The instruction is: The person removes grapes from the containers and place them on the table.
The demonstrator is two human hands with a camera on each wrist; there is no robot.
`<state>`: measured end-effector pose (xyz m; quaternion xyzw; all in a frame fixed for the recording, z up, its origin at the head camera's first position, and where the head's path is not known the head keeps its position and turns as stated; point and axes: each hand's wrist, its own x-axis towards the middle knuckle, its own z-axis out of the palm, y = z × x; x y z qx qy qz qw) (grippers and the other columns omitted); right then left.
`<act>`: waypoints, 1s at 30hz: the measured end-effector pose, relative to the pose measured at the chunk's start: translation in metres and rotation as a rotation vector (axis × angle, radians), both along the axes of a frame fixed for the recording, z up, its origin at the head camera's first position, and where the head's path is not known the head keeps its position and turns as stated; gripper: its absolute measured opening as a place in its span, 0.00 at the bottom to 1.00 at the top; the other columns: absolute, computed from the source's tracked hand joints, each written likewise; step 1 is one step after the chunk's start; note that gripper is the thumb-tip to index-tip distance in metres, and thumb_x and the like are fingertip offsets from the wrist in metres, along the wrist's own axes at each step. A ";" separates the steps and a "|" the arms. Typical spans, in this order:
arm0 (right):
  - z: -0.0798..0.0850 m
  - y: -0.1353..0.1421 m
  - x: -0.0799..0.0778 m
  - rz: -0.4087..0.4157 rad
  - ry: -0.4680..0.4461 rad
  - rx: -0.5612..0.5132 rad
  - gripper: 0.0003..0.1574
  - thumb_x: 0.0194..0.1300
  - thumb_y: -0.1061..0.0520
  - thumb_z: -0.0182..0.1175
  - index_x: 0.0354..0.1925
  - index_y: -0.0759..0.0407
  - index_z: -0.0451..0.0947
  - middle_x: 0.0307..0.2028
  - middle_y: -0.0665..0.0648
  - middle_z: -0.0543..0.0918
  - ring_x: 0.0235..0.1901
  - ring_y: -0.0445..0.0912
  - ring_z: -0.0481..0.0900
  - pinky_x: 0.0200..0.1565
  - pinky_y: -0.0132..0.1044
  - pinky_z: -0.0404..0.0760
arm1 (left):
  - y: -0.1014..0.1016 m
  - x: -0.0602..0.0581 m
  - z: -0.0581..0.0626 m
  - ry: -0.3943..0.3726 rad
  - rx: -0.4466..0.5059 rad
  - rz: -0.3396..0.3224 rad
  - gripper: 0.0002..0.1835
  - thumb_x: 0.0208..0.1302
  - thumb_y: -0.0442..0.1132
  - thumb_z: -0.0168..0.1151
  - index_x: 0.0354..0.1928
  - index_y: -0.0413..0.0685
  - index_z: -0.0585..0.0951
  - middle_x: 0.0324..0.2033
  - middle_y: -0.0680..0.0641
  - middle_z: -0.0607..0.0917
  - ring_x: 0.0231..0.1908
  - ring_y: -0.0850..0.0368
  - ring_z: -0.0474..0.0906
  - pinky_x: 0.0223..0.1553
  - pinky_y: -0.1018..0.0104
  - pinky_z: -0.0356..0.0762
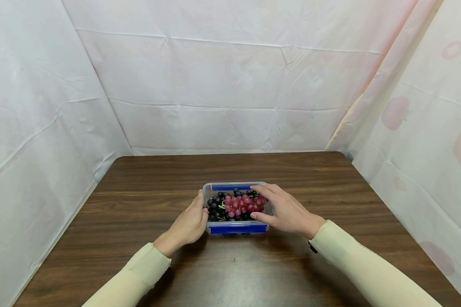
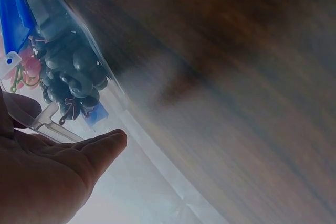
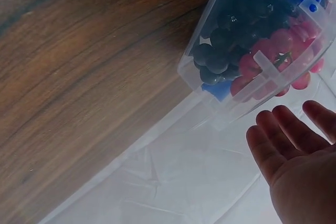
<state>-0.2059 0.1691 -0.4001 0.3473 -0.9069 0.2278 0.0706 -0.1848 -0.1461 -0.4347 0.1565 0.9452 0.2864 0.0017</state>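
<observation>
In the head view, a clear plastic container [image 1: 238, 223] with blue side clips stands on the table. Dark grapes [image 1: 214, 209] fill its left part and lie around a bunch of red grapes [image 1: 239, 205]. My left hand [image 1: 190, 219] lies along the container's left wall with fairly straight fingers; in the left wrist view, its thumb is by the rim. Over the right end hovers my right hand [image 1: 282, 209], fingers spread and thumb apart, close to the red grapes. In the right wrist view, that hand's fingers [image 3: 286, 135] look relaxed, with a gap to the container.
The dark brown wooden table [image 1: 157, 179] has a back edge against a pale hanging sheet [image 1: 223, 85]. More sheeting with faint pink fruit prints [image 1: 395, 113] hangs on the right, and a white sheet [image 1: 42, 106] on the left.
</observation>
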 end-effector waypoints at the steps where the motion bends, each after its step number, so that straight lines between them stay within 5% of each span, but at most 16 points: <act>1: 0.001 -0.001 0.000 -0.001 -0.004 0.007 0.48 0.68 0.30 0.62 0.76 0.49 0.65 0.73 0.57 0.68 0.71 0.51 0.66 0.67 0.55 0.72 | 0.000 0.000 0.000 0.001 0.002 0.000 0.36 0.80 0.39 0.42 0.80 0.30 0.42 0.78 0.31 0.53 0.76 0.41 0.53 0.75 0.46 0.56; 30: 0.002 -0.017 -0.012 0.045 0.022 0.102 0.46 0.64 0.34 0.68 0.73 0.52 0.70 0.67 0.52 0.73 0.67 0.46 0.70 0.65 0.48 0.75 | 0.000 0.000 0.000 0.006 -0.005 0.011 0.36 0.80 0.39 0.43 0.80 0.31 0.42 0.77 0.31 0.55 0.75 0.41 0.56 0.74 0.46 0.59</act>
